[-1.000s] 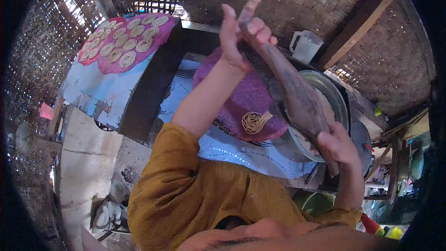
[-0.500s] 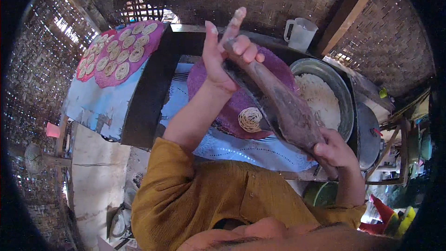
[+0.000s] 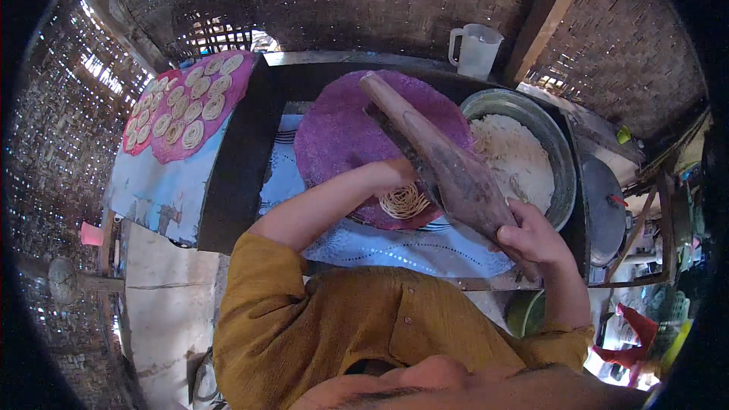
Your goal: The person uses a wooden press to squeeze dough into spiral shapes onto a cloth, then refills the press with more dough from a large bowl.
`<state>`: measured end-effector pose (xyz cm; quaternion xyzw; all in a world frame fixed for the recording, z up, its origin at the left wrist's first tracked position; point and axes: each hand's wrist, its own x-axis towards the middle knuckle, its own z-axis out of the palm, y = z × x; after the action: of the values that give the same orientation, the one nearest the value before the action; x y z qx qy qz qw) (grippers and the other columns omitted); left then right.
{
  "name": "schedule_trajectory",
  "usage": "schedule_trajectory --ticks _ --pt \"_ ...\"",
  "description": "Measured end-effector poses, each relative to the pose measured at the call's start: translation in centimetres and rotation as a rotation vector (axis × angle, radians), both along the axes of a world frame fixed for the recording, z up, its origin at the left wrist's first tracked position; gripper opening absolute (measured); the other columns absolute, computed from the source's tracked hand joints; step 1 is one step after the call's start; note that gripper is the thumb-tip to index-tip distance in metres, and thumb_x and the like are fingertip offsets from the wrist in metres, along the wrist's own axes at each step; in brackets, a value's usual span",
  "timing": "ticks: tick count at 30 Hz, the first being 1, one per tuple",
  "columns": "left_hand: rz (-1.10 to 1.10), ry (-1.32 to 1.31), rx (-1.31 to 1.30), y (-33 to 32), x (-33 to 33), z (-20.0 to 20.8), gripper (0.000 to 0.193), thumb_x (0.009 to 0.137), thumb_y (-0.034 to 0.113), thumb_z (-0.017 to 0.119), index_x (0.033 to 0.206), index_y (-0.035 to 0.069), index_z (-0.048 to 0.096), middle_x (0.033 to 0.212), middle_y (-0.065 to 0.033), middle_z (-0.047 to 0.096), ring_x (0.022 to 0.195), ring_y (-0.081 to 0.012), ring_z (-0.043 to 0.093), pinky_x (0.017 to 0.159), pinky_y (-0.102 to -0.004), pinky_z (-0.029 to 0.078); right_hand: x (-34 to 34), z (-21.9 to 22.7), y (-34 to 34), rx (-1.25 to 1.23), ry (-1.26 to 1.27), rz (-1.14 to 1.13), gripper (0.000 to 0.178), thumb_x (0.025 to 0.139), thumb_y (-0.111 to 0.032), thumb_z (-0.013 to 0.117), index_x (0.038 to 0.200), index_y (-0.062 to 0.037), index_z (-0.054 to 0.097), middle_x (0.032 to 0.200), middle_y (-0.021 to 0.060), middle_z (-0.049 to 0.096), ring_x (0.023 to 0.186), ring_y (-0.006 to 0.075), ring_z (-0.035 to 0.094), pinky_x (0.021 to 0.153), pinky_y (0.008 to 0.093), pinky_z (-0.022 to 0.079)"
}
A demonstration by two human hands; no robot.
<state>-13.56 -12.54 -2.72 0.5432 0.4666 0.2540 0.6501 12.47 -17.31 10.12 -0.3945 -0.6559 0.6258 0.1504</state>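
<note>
My right hand [image 3: 535, 237] grips the near end of a long, worn wooden press [image 3: 448, 156], which tilts from lower right to upper left. Below it lies a round purple cloth-covered mat [image 3: 330, 133]. A coil of thin dough strands [image 3: 403, 203] rests near the mat's front edge. Reaching in from the left, my left hand [image 3: 396, 172] is behind the press, just above the coil. Its fingers are hidden, so whether it holds anything does not show. The far end of the press has no hand on it.
A large metal basin [image 3: 564, 153] of pale dough or flour [image 3: 516, 156] stands at right. Behind it is a clear plastic jug [image 3: 478, 51]. At left, several dough coils [image 3: 193, 134] lie on pink cloths [image 3: 231, 85]. A dark raised board [image 3: 241, 156] stands between them and the mat.
My left hand has left the far end of the press and dropped beneath it toward the coil. My right hand keeps its grip. The whole view has shifted slightly.
</note>
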Motion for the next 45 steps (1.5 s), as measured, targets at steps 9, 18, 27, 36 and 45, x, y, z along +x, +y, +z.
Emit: schedule_trajectory --ticks 9,18,27,36,45 --pt "-0.205 0.285 0.475 0.3 -2.3 -0.1 0.034 0.088 0.028 0.036 0.106 0.007 0.055 0.112 -0.0169 0.05 0.103 -0.0251 0.047 0.081 -0.0382 0.037 -0.1 0.1 0.9 0.067 0.015 -0.106 0.055 0.07 -0.041 0.063 0.098 0.005 0.049 0.073 0.0076 0.056 0.063 0.0135 0.055 0.058 0.0277 0.046" --pt "-0.136 0.957 1.086 -4.1 -5.0 2.9 0.04 0.083 0.045 0.042 0.111 0.018 0.055 0.134 -0.0088 0.028 0.107 -0.0352 0.036 0.087 -0.0436 0.029 -0.2 0.1 1.2 0.054 0.134 -0.145 0.075 0.065 -0.055 0.062 0.106 0.0052 0.046 0.082 0.0077 0.055 0.065 0.013 0.053 0.055 0.0257 0.044" --pt "0.701 -0.995 0.28 -0.5 -8.8 14.0 0.071 0.081 0.064 0.016 0.125 0.012 0.039 0.099 -0.0094 0.056 0.086 -0.0275 0.052 0.077 -0.0417 0.039 -6.4 0.7 2.6 -0.167 0.183 0.169 0.062 0.077 -0.051 0.052 0.106 0.0025 0.046 0.08 0.0071 0.056 0.064 0.0142 0.054 0.057 0.0258 0.046" --pt "0.638 -1.408 0.455 1.0 -14.3 9.4 0.068 0.083 0.061 0.022 0.125 0.01 0.039 0.057 0.0056 0.033 0.054 -0.0103 0.037 0.062 -0.0296 0.037 -11.5 -1.1 5.8 -0.437 -0.005 0.224 0.049 0.085 -0.045 0.044 0.101 0.0009 0.051 0.075 0.0075 0.058 0.061 0.0135 0.056 0.055 0.0265 0.047" --pt "0.615 -1.487 0.404 -0.8 -15.8 7.6 0.072 0.079 0.066 0.023 0.122 0.012 0.042 0.049 0.0051 0.032 0.047 -0.0121 0.037 0.059 -0.0326 0.038 -12.5 -0.3 5.3 -0.226 -0.154 0.252 0.045 0.084 -0.041 0.047 0.098 0.0018 0.053 0.077 0.009 0.059 0.059 0.0152 0.057 0.053 0.0275 0.047"
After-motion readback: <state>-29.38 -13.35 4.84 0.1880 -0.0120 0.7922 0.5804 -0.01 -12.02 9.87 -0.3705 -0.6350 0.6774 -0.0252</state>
